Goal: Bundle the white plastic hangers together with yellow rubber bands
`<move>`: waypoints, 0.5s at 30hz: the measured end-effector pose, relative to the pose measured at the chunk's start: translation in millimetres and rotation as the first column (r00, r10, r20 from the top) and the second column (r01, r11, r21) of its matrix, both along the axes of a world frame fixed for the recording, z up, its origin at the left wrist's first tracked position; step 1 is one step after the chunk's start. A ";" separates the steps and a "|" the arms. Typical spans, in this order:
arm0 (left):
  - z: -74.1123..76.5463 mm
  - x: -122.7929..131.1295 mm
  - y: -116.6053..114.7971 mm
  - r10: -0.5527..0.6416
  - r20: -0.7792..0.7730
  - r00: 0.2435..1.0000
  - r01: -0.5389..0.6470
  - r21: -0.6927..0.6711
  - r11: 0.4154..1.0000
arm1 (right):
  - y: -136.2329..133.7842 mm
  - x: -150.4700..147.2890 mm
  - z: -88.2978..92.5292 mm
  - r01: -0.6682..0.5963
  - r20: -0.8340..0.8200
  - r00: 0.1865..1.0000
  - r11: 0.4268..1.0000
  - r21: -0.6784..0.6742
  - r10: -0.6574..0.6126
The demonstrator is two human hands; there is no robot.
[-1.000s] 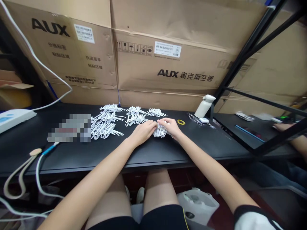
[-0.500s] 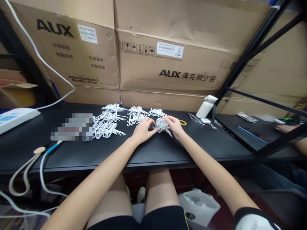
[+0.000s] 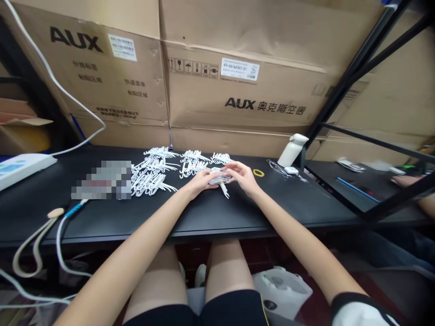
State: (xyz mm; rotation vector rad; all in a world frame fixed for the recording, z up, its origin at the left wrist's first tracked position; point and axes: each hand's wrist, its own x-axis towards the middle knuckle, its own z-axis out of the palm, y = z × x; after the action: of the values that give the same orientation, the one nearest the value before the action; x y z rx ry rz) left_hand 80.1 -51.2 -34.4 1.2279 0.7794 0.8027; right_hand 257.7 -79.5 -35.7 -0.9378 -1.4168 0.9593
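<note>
A bundle of thin white wires (image 3: 220, 179) lies between my two hands just above the black table, its loose ends pointing toward me. My left hand (image 3: 201, 183) grips it from the left, thumb and fingers closed around its edge. From the right, my right hand (image 3: 245, 177) bends its fingers onto the same bundle; part of it is hidden under them. Behind my hands sit similar white wire bundles with hooked ends, among them a small one (image 3: 220, 157) and a middle one (image 3: 193, 169). A larger pile (image 3: 149, 183) lies farther left.
A yellow ring (image 3: 258, 173) lies right of my right hand. Farther right are glasses (image 3: 277, 168), a white bottle (image 3: 292, 150) and a black metal frame (image 3: 335, 95). A power strip (image 3: 23, 168) is at far left. Cardboard boxes (image 3: 204, 99) stand behind the table.
The bundle has turned and shifted slightly left, its loose ends now pointing toward me. My left hand holds it lower, and my right fingers have moved across its top.
</note>
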 end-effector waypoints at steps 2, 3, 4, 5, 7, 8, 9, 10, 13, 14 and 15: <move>0.7 -0.2 -2.0 -0.004 -0.025 1.000 0.005 0.020 1.000 | 0.8 1.1 0.3 0.083 -0.002 0.997 0.996 0.018 -0.083; 0.7 -0.1 -2.5 0.002 -0.028 1.000 -0.001 0.016 1.000 | 1.2 1.7 0.1 0.131 0.007 0.991 0.991 0.037 -0.132; 0.7 0.0 -2.6 0.008 -0.027 1.000 -0.007 0.008 1.000 | 1.5 2.3 -0.4 0.173 0.028 0.984 0.983 0.061 -0.175; 0.5 0.1 -2.4 0.013 -0.023 1.000 -0.013 0.000 1.000 | 1.7 2.8 -1.0 0.203 0.061 0.976 0.975 0.090 -0.209; 0.0 0.2 -1.5 0.022 -0.016 1.000 -0.022 -0.011 1.000 | 1.4 3.4 -2.5 0.225 0.149 0.957 0.962 0.153 -0.248; -0.2 0.0 -1.0 0.025 -0.015 1.000 -0.025 -0.013 1.000 | 1.0 3.4 -3.2 0.222 0.196 0.946 0.958 0.184 -0.257; -0.4 -0.1 -0.6 0.024 -0.014 1.000 -0.024 -0.013 1.000 | 0.6 3.4 -3.9 0.216 0.238 0.934 0.953 0.212 -0.265; -0.5 -0.4 -0.3 0.019 -0.012 1.000 -0.019 -0.012 1.000 | 0.2 3.3 -4.4 0.214 0.272 0.921 0.947 0.240 -0.278; -0.8 -0.9 0.1 0.006 0.006 1.000 -0.005 -0.010 1.000 | -0.3 2.7 -6.0 0.228 0.331 0.886 0.928 0.295 -0.323; -1.0 -1.0 0.1 0.003 0.011 1.000 -0.003 -0.011 1.000 | -0.1 2.6 -6.5 0.238 0.339 0.878 0.923 0.302 -0.337; -1.2 -1.0 0.0 0.003 0.013 1.000 -0.003 -0.011 1.000 | 0.2 2.5 -7.0 0.245 0.348 0.871 0.921 0.304 -0.347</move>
State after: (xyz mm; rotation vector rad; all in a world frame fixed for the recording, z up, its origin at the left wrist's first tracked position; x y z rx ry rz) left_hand 79.1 -51.1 -35.6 1.2107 0.7740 0.8074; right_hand 260.2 -79.3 -42.7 -1.1602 -1.6225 0.3535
